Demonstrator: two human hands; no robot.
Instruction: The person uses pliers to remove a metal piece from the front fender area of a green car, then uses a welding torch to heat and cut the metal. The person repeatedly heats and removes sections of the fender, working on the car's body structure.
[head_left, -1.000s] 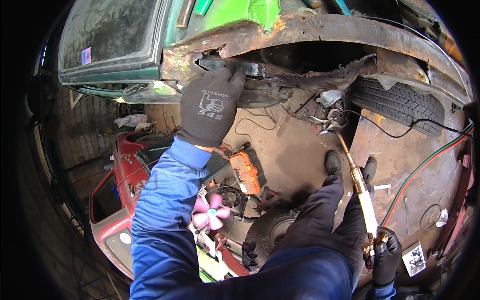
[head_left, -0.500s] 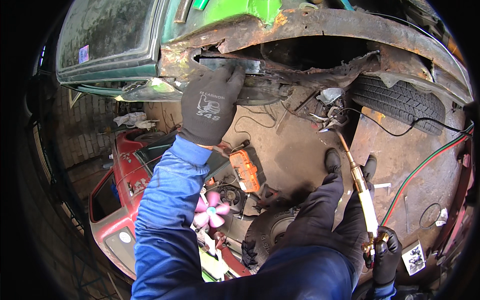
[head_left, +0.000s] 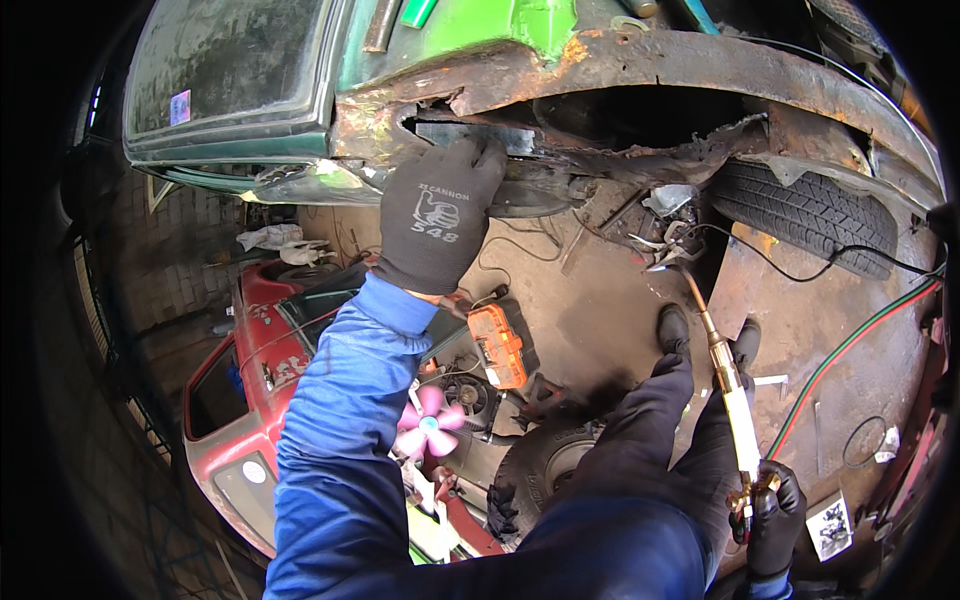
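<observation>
My left hand (head_left: 440, 215), in a dark grey work glove, reaches to the rusted lower body of a green car (head_left: 370, 130). Its fingers are closed on the lower edge of a flat grey metal strip (head_left: 478, 135), which lies in a ragged opening there. The glove hides part of the strip's edge and the fingertips. Down at the lower right, my right hand (head_left: 775, 515), gloved in black, grips a gas welding torch (head_left: 738, 420) by its valve end. The torch's copper nozzle (head_left: 695, 290) points up toward the car. No flame shows at its tip.
Green and red hoses (head_left: 835, 350) run along the right. A tyre (head_left: 810, 210) sits under the rusted arch. On the floor are an orange case (head_left: 498, 345), cables and a loose wheel (head_left: 545, 460). A red car part (head_left: 270, 340) and a pink fan (head_left: 430, 422) stand at left.
The whole view has shifted slightly, so the car and floor things sit a little lower and to the right. Both hands keep their holds on the strip and the torch.
</observation>
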